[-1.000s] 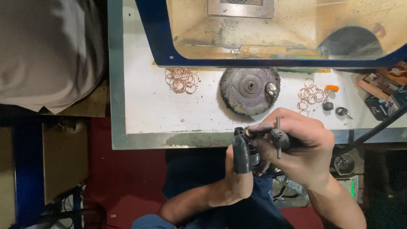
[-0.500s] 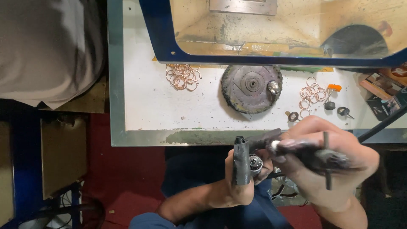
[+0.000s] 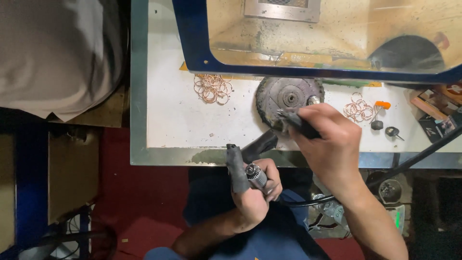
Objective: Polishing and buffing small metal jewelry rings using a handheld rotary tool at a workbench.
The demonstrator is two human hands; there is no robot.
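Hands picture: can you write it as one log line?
left hand: grips rotary handpiece | right hand: holds dark tool at round disc | bench: copper rings

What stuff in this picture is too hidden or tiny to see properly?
- Head view: the dark tool in the right hand is mostly covered by fingers.
- Round disc: its near edge is behind that hand.
- Handpiece in the left hand: its body is wrapped by the fist.
- Small bits beside the copper rings: too small.

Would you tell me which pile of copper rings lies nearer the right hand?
The smaller pile, beside the orange-capped piece; the right hand is nearer it than the larger pile.
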